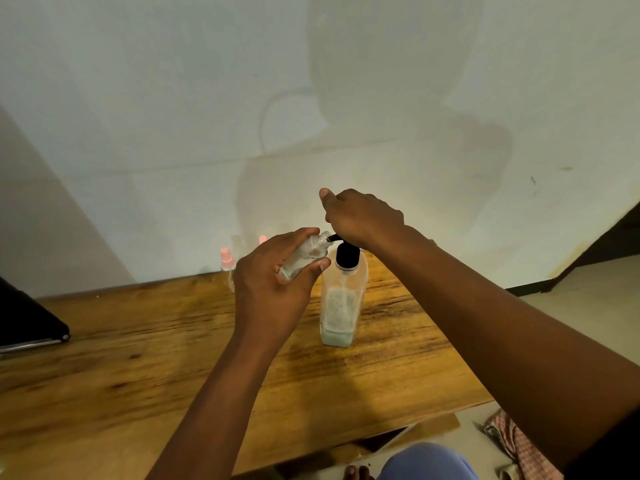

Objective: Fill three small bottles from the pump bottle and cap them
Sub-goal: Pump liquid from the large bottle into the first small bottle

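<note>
While the pump bottle [343, 299] is standing upright on the wooden counter [138, 358], the left hand [277, 271] is gripping a small clear bottle [304, 254], fingers and thumb curling round it, and tilting its open neck against the black spout just left of the pump head [347, 255]. Directly above the pump head, the right hand [360, 216] is resting with its fingers curled down over the pump; what they are grasping cannot be told. Behind and left of the pump bottle, two pink-capped bottles [225, 259] are standing near the wall. Far left of the pump bottle, a dark flat object [27, 320] is lying on the counter.
</note>
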